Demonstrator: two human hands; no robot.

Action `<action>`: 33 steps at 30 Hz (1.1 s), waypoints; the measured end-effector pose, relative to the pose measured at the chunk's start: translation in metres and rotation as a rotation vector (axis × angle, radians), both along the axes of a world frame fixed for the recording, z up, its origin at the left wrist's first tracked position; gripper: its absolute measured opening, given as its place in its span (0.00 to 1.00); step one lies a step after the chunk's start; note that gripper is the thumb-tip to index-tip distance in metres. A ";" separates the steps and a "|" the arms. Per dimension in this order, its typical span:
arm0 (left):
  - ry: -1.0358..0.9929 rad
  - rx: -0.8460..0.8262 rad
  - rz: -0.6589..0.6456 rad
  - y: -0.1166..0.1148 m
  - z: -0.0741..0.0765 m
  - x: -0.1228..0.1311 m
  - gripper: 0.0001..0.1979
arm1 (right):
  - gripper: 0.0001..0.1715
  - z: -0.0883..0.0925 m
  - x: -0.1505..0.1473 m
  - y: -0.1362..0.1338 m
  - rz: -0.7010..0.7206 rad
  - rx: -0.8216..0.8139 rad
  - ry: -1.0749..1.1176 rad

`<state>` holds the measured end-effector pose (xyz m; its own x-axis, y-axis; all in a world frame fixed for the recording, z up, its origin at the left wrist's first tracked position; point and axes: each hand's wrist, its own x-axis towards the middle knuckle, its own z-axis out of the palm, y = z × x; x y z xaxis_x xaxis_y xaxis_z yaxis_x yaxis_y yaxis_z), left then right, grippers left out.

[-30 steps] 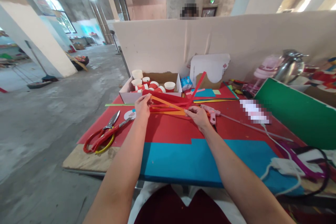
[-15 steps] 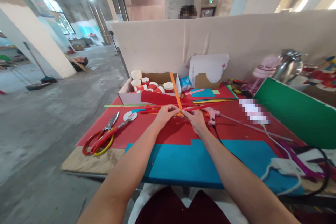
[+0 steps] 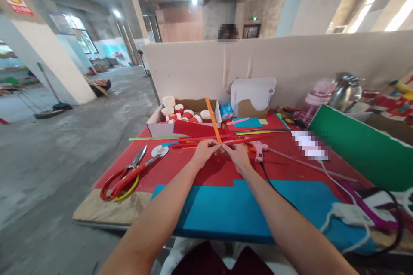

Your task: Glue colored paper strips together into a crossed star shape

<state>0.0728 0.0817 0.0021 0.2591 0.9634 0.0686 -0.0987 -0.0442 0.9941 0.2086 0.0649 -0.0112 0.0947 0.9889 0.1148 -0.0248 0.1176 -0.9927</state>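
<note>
Both hands meet near the middle of the red tabletop (image 3: 167, 172). The left hand (image 3: 204, 152) and right hand (image 3: 239, 155) come together fingertip to fingertip at the lower end of an orange strip (image 3: 213, 119). Each grip is closed on that end. The contact is small in the view, so the exact finger placement appears to be a pinch of thumb and forefinger. The orange strip rises from the fingers toward 11 o'clock, tilted, and its upper end stands in front of the cardboard box (image 3: 155, 123).

A loose pile of red strips (image 3: 196, 139) lies flat at 12 o'clock, just beyond the hands. The cardboard box at 11 o'clock holds paper cups (image 3: 176, 111). A pink glue gun (image 3: 258, 149) lies at 3 o'clock, just beside the right hand, with its black cord trailing toward 5 o'clock. Red-handled scissors (image 3: 127, 174) lie at 8 o'clock, well apart from the left hand. A blue sheet (image 3: 226, 210) covers the near edge at 6 o'clock, under both forearms. A green board (image 3: 358, 148) leans at 3 o'clock, far right.
</note>
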 end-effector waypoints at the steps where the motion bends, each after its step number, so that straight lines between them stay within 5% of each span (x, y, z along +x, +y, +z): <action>1: 0.004 -0.001 0.005 0.000 0.000 0.001 0.11 | 0.18 0.001 0.000 0.000 -0.014 0.001 -0.011; 16: -0.096 -0.013 0.032 0.004 -0.005 0.000 0.11 | 0.19 -0.005 -0.002 0.006 0.105 -0.096 0.411; 33: -0.029 -0.048 0.055 -0.002 -0.001 0.003 0.11 | 0.18 0.007 -0.002 -0.003 0.092 -0.098 0.276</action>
